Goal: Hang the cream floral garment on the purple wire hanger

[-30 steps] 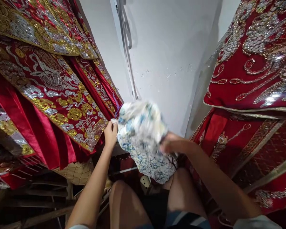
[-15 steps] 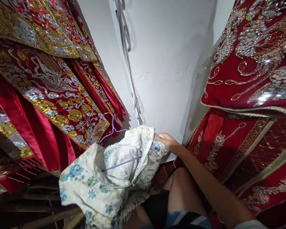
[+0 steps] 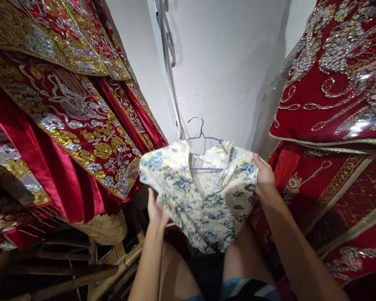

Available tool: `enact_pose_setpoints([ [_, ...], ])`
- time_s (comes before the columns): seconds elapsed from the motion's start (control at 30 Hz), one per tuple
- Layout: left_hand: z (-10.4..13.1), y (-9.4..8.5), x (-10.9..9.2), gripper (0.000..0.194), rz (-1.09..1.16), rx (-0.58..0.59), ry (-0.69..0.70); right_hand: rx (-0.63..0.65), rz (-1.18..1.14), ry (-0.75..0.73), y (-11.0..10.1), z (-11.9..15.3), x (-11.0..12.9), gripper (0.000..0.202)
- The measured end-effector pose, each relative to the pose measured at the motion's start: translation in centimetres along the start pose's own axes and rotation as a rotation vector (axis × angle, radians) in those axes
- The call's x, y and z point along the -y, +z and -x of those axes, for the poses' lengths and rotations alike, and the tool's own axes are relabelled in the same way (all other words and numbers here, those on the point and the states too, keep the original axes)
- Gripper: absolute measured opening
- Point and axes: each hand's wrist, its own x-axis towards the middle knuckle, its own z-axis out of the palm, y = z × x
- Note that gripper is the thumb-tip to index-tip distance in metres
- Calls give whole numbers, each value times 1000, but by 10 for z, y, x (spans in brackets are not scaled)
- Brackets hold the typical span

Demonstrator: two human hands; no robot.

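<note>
A white blouse (image 3: pixel 213 205) with a blue, green and yellow floral print hangs on a purple wire hanger (image 3: pixel 201 133) in front of me. The hanger's hook points up, and its lower bar shows through the open collar. My right hand (image 3: pixel 265 175) pinches the blouse's right shoulder edge, thumb on top. Beside the left sleeve is my left hand (image 3: pixel 157 212), its thumb raised and apart from the cloth. Its other fingers are partly hidden at the garment's edge.
Red gowns with gold and silver embroidery (image 3: pixel 103 138) hang at left; beaded red garments (image 3: pixel 326 113) hang at right. A metal rail (image 3: pixel 167 67) runs down the pale wall (image 3: pixel 219 54). Bamboo furniture (image 3: pixel 113 267) and a woven basket-like object (image 3: pixel 105 228) stand low at left.
The blouse has swung from tilted and bunched at left to upright and spread in front of me, moving right with its hanger. My left hand has come into view.
</note>
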Motion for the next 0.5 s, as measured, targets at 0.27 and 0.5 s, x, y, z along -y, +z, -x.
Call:
enact_pose_setpoints([
  [0.27, 7, -7, 48, 72, -382, -284, 121, 96, 200, -37, 53, -8, -26, 45],
  [0.5, 38, -7, 70, 78, -454, -280, -29, 80, 243, -125, 11, 19, -42, 44],
])
